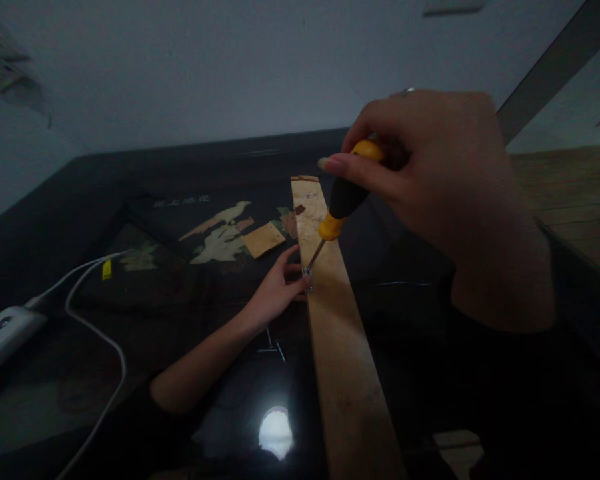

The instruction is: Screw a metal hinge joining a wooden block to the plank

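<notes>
My right hand (420, 160) is wrapped round the handle of a yellow and black screwdriver (349, 197), which slants down to the left. Its tip meets a small metal bracket (307, 280) at the left edge of a long wooden plank (343, 333). With its thumb on the bracket, my left hand (279, 288) grips it against the plank; the other fingers are at the plank's left side. Whether a screw sits under the tip is too small to tell. Below my left hand, several thin metal screws or nails (274, 348) lie on the dark tabletop.
The plank runs lengthwise across the glossy dark table (180, 333). Left of it lies a small square wood piece (264, 239) over a printed leaf-and-bird pattern. A white power strip (10, 333), a white cable (117, 347) and a small yellow object (107, 269) are at the left.
</notes>
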A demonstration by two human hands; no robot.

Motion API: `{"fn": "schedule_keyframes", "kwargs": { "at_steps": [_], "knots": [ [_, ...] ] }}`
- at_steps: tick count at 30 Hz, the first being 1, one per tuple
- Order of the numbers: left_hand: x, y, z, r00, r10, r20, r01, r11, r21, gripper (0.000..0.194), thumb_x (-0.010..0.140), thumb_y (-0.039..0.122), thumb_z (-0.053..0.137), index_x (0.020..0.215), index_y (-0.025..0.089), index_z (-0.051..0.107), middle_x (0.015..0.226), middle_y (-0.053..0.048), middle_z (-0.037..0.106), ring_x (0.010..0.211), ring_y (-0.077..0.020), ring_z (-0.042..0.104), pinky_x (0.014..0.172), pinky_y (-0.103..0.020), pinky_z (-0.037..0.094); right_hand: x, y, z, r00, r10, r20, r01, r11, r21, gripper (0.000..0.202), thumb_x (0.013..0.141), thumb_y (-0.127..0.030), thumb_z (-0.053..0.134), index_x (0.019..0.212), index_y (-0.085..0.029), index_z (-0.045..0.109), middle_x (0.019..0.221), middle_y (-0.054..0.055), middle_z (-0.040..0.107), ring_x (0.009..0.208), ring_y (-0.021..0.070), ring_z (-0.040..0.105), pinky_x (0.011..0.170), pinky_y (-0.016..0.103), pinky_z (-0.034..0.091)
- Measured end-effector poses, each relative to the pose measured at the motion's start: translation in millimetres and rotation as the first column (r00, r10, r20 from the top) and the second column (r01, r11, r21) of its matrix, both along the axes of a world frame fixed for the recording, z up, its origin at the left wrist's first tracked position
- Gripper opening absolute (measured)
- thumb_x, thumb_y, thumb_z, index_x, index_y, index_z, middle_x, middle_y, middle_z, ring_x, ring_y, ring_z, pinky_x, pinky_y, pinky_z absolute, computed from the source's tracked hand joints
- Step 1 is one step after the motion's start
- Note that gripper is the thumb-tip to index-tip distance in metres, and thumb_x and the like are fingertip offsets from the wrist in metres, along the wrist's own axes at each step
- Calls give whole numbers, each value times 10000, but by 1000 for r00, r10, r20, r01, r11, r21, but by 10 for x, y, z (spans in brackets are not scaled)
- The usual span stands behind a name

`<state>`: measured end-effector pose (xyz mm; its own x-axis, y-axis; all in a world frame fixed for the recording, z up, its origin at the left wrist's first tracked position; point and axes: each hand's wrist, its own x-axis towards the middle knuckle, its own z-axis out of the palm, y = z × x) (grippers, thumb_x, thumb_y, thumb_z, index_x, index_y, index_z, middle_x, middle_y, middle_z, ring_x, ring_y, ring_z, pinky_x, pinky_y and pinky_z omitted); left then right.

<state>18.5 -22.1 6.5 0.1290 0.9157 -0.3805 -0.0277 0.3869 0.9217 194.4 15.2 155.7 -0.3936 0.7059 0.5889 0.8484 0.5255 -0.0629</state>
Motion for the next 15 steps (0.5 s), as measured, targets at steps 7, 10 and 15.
{"fn": "schedule_keyframes", "kwargs": {
  "at_steps": [7, 10, 15],
  "knots": [
    [-18, 0, -23, 1000, 5, 7, -5, 1000, 3, 722, 775, 141, 656, 1406, 222, 316, 1146, -123, 588, 823, -172, 652, 662, -298, 565, 156, -53, 118, 946, 314, -78, -323, 923, -208, 309, 840, -238, 550, 1141, -228, 616, 1006, -53, 663, 817, 109, 613, 757, 255, 457],
    [-14, 2, -18, 1000, -2, 4, 2, 1000, 7, 711, 778, 140, 649, 1402, 228, 319, 1146, -117, 585, 818, -162, 649, 651, -280, 563, 126, -84, 120, 953, 289, -86, -301, 936, -181, 225, 843, -261, 563, 1046, -264, 657, 845, -77, 663, 715, 98, 601, 746, 256, 453],
    [7, 3, -10, 1000, 13, -5, -13, 1000, 4, 704, 779, 100, 629, 1400, 218, 318, 1099, -97, 596, 768, -133, 640, 635, -259, 558, -72, -83, 14, 1000, 3, -5, -3, 999, -45, 346, 873, -529, 460, 925, -254, 662, 892, 27, 667, 833, 218, 604, 708, 349, 410]
  ]
}}
